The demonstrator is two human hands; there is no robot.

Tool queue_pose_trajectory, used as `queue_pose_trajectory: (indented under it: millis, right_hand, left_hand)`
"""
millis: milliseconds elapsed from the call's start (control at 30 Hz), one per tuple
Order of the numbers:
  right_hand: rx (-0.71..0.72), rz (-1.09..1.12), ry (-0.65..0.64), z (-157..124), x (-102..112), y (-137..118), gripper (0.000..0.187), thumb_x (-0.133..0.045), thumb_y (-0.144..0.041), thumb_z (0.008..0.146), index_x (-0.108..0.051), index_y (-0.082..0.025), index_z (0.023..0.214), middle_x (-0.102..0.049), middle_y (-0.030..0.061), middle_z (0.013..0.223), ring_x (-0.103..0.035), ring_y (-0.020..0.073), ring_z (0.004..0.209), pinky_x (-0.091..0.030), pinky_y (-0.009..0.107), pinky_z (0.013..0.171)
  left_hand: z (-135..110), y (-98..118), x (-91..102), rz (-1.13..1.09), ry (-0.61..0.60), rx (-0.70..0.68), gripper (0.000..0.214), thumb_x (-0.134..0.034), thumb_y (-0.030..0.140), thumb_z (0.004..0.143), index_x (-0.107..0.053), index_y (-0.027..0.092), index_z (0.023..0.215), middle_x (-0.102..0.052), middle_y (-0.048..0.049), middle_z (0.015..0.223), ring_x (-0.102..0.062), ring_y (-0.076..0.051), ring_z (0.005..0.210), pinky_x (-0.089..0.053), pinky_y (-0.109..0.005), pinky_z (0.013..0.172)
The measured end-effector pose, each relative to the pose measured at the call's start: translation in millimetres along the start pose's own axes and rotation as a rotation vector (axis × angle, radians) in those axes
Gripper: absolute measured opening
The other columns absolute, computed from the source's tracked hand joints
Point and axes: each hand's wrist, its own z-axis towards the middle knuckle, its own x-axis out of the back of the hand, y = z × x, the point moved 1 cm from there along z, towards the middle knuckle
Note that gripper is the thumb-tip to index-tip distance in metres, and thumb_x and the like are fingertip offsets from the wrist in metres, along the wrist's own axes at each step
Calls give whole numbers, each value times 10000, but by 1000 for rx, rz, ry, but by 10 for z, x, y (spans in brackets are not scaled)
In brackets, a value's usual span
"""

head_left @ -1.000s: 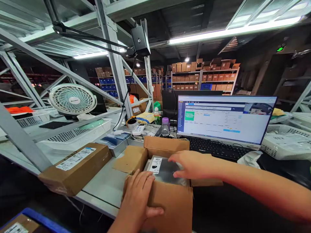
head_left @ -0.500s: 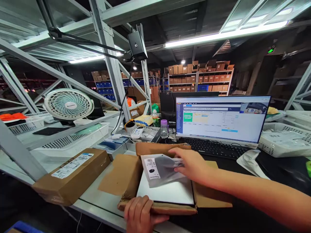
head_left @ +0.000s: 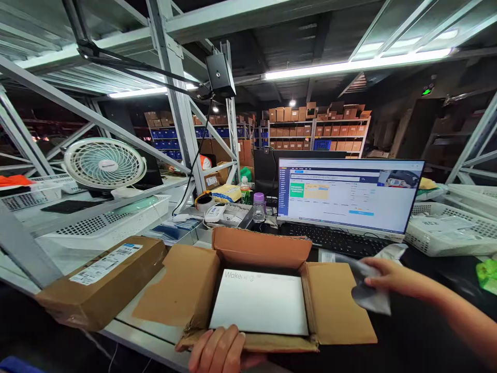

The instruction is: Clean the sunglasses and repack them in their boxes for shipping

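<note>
An open cardboard box (head_left: 332, 300) sits in front of me with its flaps folded outward. Inside it lies a flat white box (head_left: 258, 303) with grey lettering along its top edge. My left hand (head_left: 219, 349) is closed over the front edge of the cardboard box, its thumb partly hidden. My right hand (head_left: 388, 274), over to the right, pinches a grey translucent plastic bag (head_left: 375, 300). The bag hangs beside the right flap, with part of a white label showing behind it.
A taped, labelled carton (head_left: 104, 285) rests at the left. Behind the open box are a keyboard (head_left: 337, 239), a monitor (head_left: 345, 199) and a purple-capped bottle (head_left: 259, 207). A white basket (head_left: 454, 230) stands at the right, a fan (head_left: 104, 163) at the left.
My right hand has lifted the plastic bag out of the cardboard box and carried it right, uncovering the white box. My left hand keeps its hold on the front edge.
</note>
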Motion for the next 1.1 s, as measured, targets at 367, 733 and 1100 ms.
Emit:
queue_pose_trajectory:
  millis: [367, 733, 1100]
  right_hand:
    - [627, -267, -145, -618, -512, -1652, 474, -602, -242, 906, -588, -302, 1376, -623, 87, 1379, -622, 283, 1213, -513, 418, 1033]
    - [822, -567, -302, 64, -1388, -1553, 1225, -824, -386, 652, -108, -111, 1607, -158, 241, 1650, -363, 457, 1391, -408, 603, 1063]
    - [941, -163, 183, -365, -1076, -1549, 787, -766, -359, 615, -529, -238, 1356, -455, 147, 1492, -496, 346, 1321, -437, 458, 1080]
  left_hand:
    - [628, 280, -26, -103, -259, -264, 346, -406, 279, 1057, -698, 185, 898, -767, -32, 802, -667, -145, 799, -373, -308, 966]
    - [735, 514, 24, -47, -65, -274, 351, -605, 445, 948, -644, 213, 688, -702, 16, 599, -635, -129, 549, -373, -303, 591]
    - [600, 432, 99, 32, -89, -126, 387, -542, 475, 991, -629, 177, 759, -716, -10, 573, -670, -163, 525, -401, -327, 666]
